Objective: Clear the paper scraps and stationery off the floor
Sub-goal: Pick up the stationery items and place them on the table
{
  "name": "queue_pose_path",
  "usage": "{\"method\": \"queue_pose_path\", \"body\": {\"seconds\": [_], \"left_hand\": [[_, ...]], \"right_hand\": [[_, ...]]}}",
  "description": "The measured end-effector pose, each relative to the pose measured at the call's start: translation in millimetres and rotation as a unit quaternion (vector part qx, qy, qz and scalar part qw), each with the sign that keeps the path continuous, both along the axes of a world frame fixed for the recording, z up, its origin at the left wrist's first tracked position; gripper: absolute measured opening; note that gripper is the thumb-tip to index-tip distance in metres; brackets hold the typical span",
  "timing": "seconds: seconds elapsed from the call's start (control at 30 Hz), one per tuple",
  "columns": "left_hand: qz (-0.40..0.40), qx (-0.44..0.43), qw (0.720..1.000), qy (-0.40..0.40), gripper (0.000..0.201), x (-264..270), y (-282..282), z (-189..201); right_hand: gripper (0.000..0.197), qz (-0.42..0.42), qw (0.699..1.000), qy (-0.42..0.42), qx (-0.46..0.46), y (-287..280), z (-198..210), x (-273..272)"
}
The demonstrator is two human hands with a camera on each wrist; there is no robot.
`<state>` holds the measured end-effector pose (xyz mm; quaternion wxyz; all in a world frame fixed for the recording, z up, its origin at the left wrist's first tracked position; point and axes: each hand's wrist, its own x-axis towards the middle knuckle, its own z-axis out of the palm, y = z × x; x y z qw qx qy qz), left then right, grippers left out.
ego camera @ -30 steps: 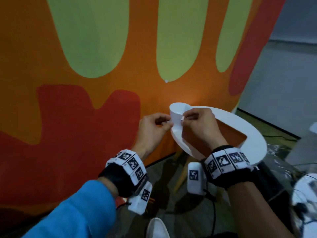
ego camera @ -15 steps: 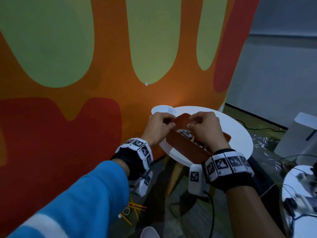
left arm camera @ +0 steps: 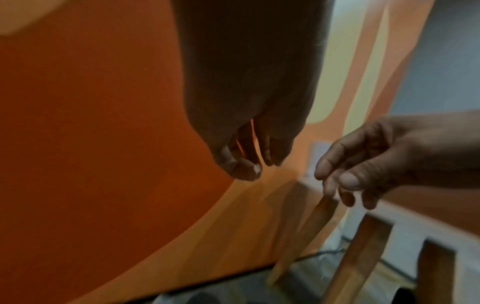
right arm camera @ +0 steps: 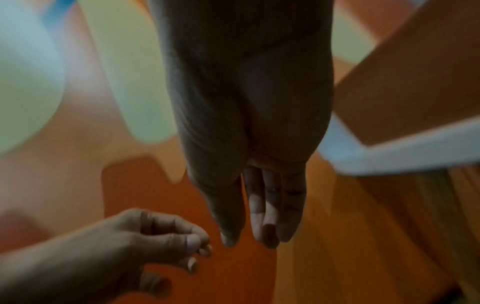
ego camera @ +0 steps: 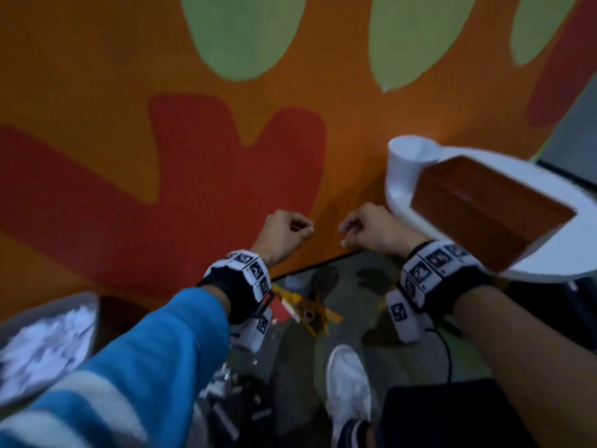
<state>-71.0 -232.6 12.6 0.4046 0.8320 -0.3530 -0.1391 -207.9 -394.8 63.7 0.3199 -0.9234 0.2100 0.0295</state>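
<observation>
My left hand (ego camera: 300, 229) and my right hand (ego camera: 349, 234) hang side by side in the air before the orange wall, both loosely curled and holding nothing. The left wrist view shows the left hand (left arm camera: 246, 164) empty and the right hand (left arm camera: 345, 185) relaxed beside it. Below them on the dark floor lie several yellow pencils (ego camera: 310, 310) with a red item (ego camera: 278, 310) and a small ring-shaped thing among them. Small paper scraps (ego camera: 223, 384) are scattered nearer my feet. A brown box (ego camera: 484, 215) sits on the white round table (ego camera: 568, 240) to the right.
A white cup (ego camera: 407, 156) stands at the table's left edge. A grey bin (ego camera: 48, 305) holding white paper scraps is at the lower left. My white shoe (ego camera: 347, 383) is on the floor below the hands. Wooden table legs (left arm camera: 358, 253) slant down on the right.
Both hands have let go of the brown box on the table and dropped down to its left. The head view has tilted down onto the floor.
</observation>
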Motion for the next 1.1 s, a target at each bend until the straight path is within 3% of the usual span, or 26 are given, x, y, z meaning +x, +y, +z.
{"method": "queue_pose_path", "body": {"seconds": [0.1,0.17,0.23,0.3,0.37,0.5,0.6,0.67,0.73,0.8,0.9,1.03,1.1], "left_hand": [[0.016,0.111,0.992,0.058,0.008,8,60,-72],[0.021,0.166,0.982,0.086,0.012,8,94,-119],[0.028,0.218,0.970,0.109,0.018,5,126,-167],[0.019,0.264,0.954,0.142,0.019,-3,151,-209],[-0.018,0.291,0.940,0.177,0.013,-10,169,-247],[-0.083,0.302,0.929,0.196,0.022,-23,188,-306],[-0.125,0.338,0.919,0.161,0.025,-29,184,-333],[-0.160,0.353,0.911,0.141,0.032,-30,182,-351],[-0.188,0.357,0.910,0.095,0.036,-33,184,-362],[-0.194,0.342,0.918,0.048,0.031,-37,185,-368],[-0.210,0.317,0.925,-0.002,0.027,-37,187,-378],[-0.233,0.308,0.922,-0.007,0.026,-31,190,-384],[-0.223,0.326,0.919,-0.001,0.024,-28,188,-380]], "right_hand": [[0.010,0.058,0.992,0.113,0.009,55,-71,16],[0.013,0.072,0.980,0.182,0.017,87,-140,16],[0.017,0.072,0.967,0.232,0.080,118,-210,11],[0.019,0.064,0.952,0.263,0.145,147,-264,3],[0.022,0.070,0.947,0.287,0.128,174,-305,1],[0.020,0.062,0.943,0.303,0.118,210,-366,3],[0.044,0.069,0.944,0.301,0.114,213,-440,-5],[0.046,0.073,0.950,0.286,0.105,215,-454,-13],[0.046,0.088,0.960,0.249,0.094,223,-435,-15],[0.040,0.078,0.968,0.210,0.109,229,-423,-15],[0.033,0.070,0.980,0.167,0.082,236,-438,-24],[0.030,0.084,0.984,0.142,0.062,237,-463,-33],[0.026,0.089,0.983,0.144,0.066,236,-435,-26]]}}
